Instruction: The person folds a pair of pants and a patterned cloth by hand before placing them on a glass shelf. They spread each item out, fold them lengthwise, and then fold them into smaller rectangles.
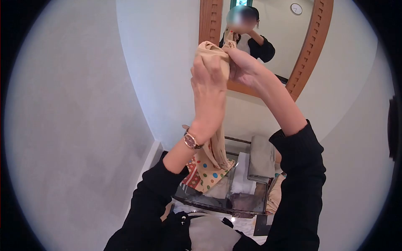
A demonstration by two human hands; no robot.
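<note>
My 2 hands, left hand (208, 79) and right hand (244, 67), clamp the beige scarf (213, 138) (bunched tight); its dangling dotted end could snag the glass table (217, 201).

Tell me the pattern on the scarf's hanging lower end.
The beige fabric scarf shows multicoloured polka dots, with a red geometric border at its lower end. Head view shows it best.

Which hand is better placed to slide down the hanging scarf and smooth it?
Probably the left hand: it wraps the beige scarf just above the hanging part, while the right hand pinches the top end.
</note>
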